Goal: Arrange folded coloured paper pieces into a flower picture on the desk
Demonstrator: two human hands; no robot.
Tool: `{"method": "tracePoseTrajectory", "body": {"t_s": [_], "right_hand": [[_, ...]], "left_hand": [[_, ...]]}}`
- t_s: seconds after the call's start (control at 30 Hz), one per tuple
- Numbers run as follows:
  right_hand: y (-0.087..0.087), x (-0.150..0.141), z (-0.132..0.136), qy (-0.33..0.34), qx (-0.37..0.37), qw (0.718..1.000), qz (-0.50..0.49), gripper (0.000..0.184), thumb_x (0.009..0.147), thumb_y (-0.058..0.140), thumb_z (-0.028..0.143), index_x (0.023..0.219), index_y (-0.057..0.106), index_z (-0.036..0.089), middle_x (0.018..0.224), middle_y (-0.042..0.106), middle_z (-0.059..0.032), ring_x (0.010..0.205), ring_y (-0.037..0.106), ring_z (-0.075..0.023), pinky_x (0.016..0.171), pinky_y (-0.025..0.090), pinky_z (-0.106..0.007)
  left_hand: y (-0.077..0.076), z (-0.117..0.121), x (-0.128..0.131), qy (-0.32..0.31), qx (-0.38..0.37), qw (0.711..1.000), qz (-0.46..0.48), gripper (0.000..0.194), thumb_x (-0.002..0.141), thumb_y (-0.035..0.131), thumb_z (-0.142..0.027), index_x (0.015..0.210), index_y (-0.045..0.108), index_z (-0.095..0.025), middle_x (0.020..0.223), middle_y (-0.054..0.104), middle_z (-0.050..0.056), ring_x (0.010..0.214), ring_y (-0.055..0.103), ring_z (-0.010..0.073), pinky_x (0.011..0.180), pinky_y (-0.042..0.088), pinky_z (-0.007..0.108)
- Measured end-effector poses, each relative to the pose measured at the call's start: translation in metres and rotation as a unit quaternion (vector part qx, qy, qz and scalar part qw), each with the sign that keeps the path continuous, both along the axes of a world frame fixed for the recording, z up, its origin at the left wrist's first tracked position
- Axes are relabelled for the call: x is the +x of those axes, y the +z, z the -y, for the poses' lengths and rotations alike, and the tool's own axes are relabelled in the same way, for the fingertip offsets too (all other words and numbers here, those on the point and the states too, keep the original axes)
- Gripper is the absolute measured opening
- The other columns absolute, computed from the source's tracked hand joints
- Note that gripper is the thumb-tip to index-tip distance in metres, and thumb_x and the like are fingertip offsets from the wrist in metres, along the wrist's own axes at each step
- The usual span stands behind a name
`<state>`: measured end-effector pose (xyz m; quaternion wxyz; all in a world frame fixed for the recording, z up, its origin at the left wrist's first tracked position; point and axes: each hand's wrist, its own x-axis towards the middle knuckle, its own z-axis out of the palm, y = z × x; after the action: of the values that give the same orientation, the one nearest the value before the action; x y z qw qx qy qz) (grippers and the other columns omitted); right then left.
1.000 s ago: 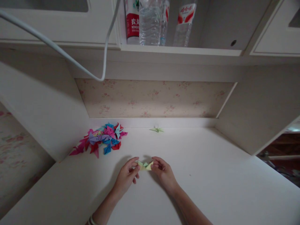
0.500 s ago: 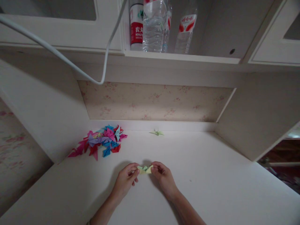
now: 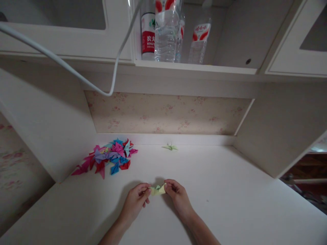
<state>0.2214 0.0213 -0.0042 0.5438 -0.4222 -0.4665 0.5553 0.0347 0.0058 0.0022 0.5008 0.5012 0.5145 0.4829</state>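
Observation:
A small folded piece of yellow-green paper (image 3: 157, 190) is stretched between my two hands, over the white desktop. My left hand (image 3: 136, 199) pinches its left end between thumb and fingers. At the other end, my right hand (image 3: 178, 194) grips the paper the same way. The paper's middle dips, with a small greener fold standing up there. Beyond the hands, a pale green paper crane (image 3: 170, 147) rests near the back edge of the desk. To the left lies a heap of folded paper cranes (image 3: 109, 156) in pink, red, blue and purple.
Above the desk (image 3: 230, 204), an open shelf holds several clear plastic bottles (image 3: 166, 41), one with a red label. A white cable or bar (image 3: 76, 75) hangs across the upper left. Side panels (image 3: 278, 126) close in the desk left and right.
The view has tilted up slightly, so the scene sits lower in the picture. Both hands keep hold of the yellow-green paper, whose right end now sits a little higher than its left.

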Motion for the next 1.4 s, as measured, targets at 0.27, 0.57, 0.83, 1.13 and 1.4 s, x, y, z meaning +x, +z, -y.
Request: {"method": "tracePoseTrajectory", "body": {"t_s": [0.27,0.57,0.83,1.13,1.4], "right_hand": [[-0.011,-0.001,-0.004,-0.005,0.000,0.999,-0.041,0.034,0.068,0.077,0.045,0.090,0.070,0.019,0.070,0.063,-0.0010,0.066,0.054,-0.0148,0.063,0.040,-0.027],[-0.007,-0.001,-0.002,-0.001,-0.015,0.999,-0.028,0.036,0.068,0.077,0.046,0.088,0.070,0.017,0.070,0.064,-0.0022,0.066,0.054,-0.0152,0.062,0.039,-0.027],[-0.014,0.001,-0.005,-0.022,-0.011,0.999,-0.027,0.036,0.067,0.077,0.046,0.087,0.070,0.016,0.069,0.064,-0.0029,0.065,0.054,-0.0162,0.062,0.041,-0.028],[-0.002,0.000,0.002,-0.029,-0.013,0.999,-0.015,0.035,0.067,0.076,0.045,0.087,0.070,0.017,0.070,0.064,-0.0027,0.067,0.054,-0.0164,0.064,0.042,-0.028],[0.000,0.000,0.002,-0.018,-0.015,0.999,-0.022,0.035,0.067,0.076,0.046,0.085,0.071,0.017,0.069,0.065,-0.0025,0.066,0.055,-0.0164,0.064,0.043,-0.028]], "left_hand": [[-0.002,-0.002,0.000,0.004,0.004,1.000,0.000,0.048,0.066,0.067,-0.059,0.083,0.064,-0.014,0.063,0.061,0.000,0.045,0.049,0.0093,0.038,0.034,0.019],[-0.010,-0.005,-0.003,0.004,0.006,1.000,0.000,0.057,0.065,0.068,-0.061,0.096,0.064,-0.014,0.075,0.066,0.005,0.046,0.050,0.0096,0.035,0.033,0.019],[-0.008,-0.004,-0.002,0.000,0.002,1.000,-0.012,0.056,0.061,0.068,-0.065,0.084,0.067,-0.014,0.064,0.062,0.002,0.047,0.049,0.0107,0.038,0.033,0.020],[0.007,0.001,-0.001,-0.006,-0.014,1.000,-0.011,0.050,0.059,0.070,-0.062,0.076,0.067,-0.014,0.057,0.059,-0.001,0.046,0.046,0.0100,0.042,0.033,0.020],[0.001,-0.001,-0.002,0.003,-0.014,1.000,0.009,0.056,0.061,0.071,-0.058,0.095,0.067,-0.013,0.065,0.062,0.000,0.046,0.047,0.0095,0.041,0.032,0.020]]}}
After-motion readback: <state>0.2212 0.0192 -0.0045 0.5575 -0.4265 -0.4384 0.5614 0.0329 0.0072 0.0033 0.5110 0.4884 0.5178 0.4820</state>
